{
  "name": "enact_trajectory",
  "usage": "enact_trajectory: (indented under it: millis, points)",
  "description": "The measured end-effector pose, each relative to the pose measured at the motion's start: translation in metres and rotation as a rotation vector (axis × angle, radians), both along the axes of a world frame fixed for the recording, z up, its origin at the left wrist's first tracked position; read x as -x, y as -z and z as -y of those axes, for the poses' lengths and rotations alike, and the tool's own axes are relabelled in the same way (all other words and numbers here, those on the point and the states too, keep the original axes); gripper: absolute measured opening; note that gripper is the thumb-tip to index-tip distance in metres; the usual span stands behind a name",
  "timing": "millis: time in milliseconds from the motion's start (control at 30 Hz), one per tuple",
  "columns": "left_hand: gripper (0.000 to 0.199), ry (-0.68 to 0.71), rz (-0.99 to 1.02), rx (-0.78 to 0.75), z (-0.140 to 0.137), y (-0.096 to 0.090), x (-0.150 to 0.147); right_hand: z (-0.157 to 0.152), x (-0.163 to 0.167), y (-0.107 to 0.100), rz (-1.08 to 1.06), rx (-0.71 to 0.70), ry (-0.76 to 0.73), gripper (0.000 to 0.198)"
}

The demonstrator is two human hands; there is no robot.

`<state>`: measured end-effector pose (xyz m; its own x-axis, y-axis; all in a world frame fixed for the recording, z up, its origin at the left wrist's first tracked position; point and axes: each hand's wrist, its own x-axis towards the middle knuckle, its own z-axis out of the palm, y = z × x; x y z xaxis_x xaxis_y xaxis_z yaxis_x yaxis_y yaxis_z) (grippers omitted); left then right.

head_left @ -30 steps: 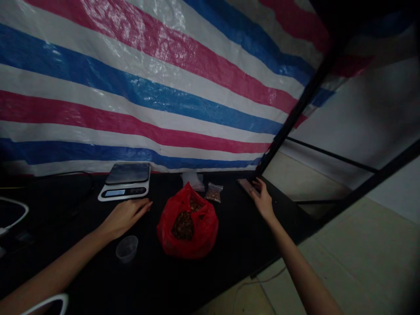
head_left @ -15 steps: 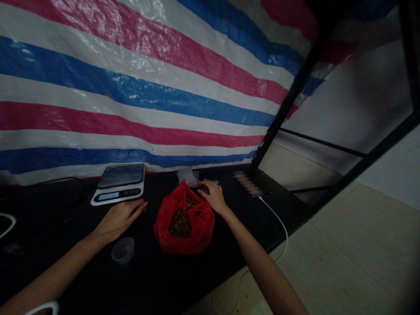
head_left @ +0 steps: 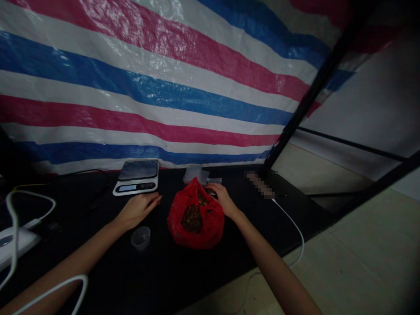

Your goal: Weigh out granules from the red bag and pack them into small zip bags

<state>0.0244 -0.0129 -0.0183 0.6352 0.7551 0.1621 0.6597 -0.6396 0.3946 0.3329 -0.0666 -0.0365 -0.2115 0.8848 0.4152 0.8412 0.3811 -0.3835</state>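
Note:
My left hand point(head_left: 139, 210) lies palm down on the black table, fingers stretched out, just in front of a white kitchen scale point(head_left: 136, 187) with a dark platform and a lit display. Nearer to me stands a small clear plastic cup point(head_left: 141, 238). A red plastic bag point(head_left: 197, 236) sits right of the cup, its top partly open on a mass of small brown pieces point(head_left: 192, 218). My right hand point(head_left: 223, 199) is at the bag's far right side, fingers curled round a small dark, shiny thing; the bag partly hides the fingertips.
Clear plastic bags point(head_left: 193, 173) lie behind the red bag. A blurred-out object point(head_left: 260, 183) with a white cable point(head_left: 292, 218) is at the right of the table point(head_left: 256, 223). White cords and a white device point(head_left: 19, 245) are at left. A striped sheet point(head_left: 147, 87) hangs behind.
The view has swung left, so everything sits further right in the picture. My right hand's fingers have curled in more behind the bag. My left hand stays by the scale.

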Motion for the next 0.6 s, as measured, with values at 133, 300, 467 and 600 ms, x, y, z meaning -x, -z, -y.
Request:
enact_trajectory:
  millis: [133, 300, 467, 600]
  points:
    - [0.040, 0.003, 0.008, -0.015, 0.001, 0.001, 0.001, 0.004, 0.002, -0.004, 0.125, -0.019, 0.080, 0.031]
    - [0.041, 0.012, 0.004, -0.020, 0.002, 0.001, 0.002, 0.010, 0.005, -0.016, 0.172, -0.086, 0.160, 0.025]
    - [0.041, 0.013, 0.026, -0.038, 0.003, -0.001, 0.002, 0.009, -0.003, -0.026, 0.083, -0.198, 0.344, 0.025]
    - [0.041, 0.014, 0.037, -0.048, 0.003, 0.000, 0.002, 0.002, -0.019, -0.022, 0.071, -0.079, 0.582, 0.033]
